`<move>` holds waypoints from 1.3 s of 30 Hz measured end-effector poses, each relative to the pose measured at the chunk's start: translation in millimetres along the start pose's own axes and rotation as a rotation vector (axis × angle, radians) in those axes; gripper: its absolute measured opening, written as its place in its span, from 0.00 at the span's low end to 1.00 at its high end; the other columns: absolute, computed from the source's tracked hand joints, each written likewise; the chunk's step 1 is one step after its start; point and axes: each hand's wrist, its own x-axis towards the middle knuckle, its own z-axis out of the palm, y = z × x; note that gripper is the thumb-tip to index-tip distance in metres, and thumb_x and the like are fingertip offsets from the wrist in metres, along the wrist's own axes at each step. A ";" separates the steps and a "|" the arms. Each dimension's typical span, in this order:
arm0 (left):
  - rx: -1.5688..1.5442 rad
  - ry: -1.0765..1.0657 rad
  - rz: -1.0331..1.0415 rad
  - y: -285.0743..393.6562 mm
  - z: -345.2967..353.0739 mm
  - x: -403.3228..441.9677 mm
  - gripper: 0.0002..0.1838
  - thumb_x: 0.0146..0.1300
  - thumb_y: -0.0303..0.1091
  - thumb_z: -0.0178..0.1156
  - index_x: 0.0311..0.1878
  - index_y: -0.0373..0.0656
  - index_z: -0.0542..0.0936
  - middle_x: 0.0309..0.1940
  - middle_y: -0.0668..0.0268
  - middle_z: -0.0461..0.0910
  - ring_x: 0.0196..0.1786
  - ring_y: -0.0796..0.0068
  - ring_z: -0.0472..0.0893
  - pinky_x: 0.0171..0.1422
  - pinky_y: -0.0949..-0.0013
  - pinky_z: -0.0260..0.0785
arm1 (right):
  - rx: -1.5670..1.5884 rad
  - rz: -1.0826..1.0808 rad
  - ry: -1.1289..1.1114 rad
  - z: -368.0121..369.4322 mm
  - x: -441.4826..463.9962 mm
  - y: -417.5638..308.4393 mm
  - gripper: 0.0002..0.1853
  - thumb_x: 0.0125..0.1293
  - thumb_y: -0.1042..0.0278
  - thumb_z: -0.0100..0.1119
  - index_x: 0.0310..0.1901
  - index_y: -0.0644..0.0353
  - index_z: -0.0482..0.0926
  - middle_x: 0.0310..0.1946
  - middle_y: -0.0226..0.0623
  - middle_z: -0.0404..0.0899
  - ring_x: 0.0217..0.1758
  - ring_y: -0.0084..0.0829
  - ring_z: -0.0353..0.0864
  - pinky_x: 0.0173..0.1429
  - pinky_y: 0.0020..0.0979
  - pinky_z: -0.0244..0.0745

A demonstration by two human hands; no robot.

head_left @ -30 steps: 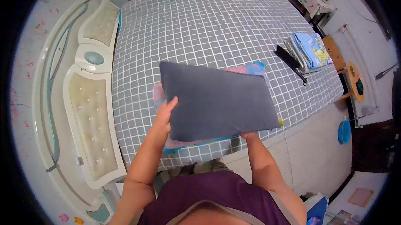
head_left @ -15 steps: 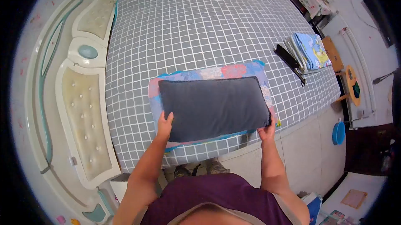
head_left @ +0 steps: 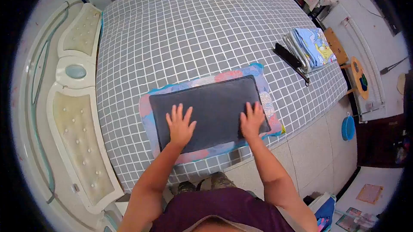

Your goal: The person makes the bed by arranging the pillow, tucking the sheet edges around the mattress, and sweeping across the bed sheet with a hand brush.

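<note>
Hiding much floral fabric [head_left: 261,85]: gray pillow [head_left: 215,109]

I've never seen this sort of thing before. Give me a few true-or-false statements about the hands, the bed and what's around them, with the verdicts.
1. Both hands are clenched into fists. False: the left hand and right hand are open over the dark grey pillow.
2. The dark grey pillow lies on a flowered pillow. True.
3. The bedspread is grey with white grid lines. True.
4. The blue basin sits on the bedspread. False: the blue basin is off the bed, to its right.
5. A black brush lies beside folded cloths. True.
</note>
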 end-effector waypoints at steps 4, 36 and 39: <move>-0.001 -0.009 0.006 8.9 45.0 27.3 0.30 0.53 0.44 0.59 0.61 0.52 0.66 0.64 0.55 0.56 0.68 0.51 0.51 0.66 0.40 0.40 | -0.094 -0.053 -0.046 32.8 22.9 -10.5 0.30 0.55 0.53 0.55 0.61 0.48 0.63 0.65 0.47 0.53 0.68 0.52 0.47 0.65 0.59 0.37; 0.023 -0.112 -0.086 -23.6 179.5 47.4 0.36 0.44 0.40 0.62 0.60 0.50 0.63 0.66 0.55 0.50 0.69 0.52 0.47 0.69 0.44 0.36 | 0.031 -0.051 -0.207 144.7 44.0 42.3 0.35 0.48 0.53 0.59 0.60 0.51 0.64 0.65 0.50 0.50 0.68 0.54 0.44 0.66 0.58 0.34; 0.039 -0.117 -0.110 -16.4 174.5 49.3 0.35 0.42 0.34 0.64 0.58 0.47 0.64 0.65 0.54 0.52 0.69 0.52 0.48 0.69 0.46 0.36 | 0.068 -0.046 -0.264 145.0 45.5 44.8 0.35 0.48 0.52 0.58 0.60 0.51 0.64 0.65 0.50 0.49 0.67 0.55 0.44 0.66 0.58 0.35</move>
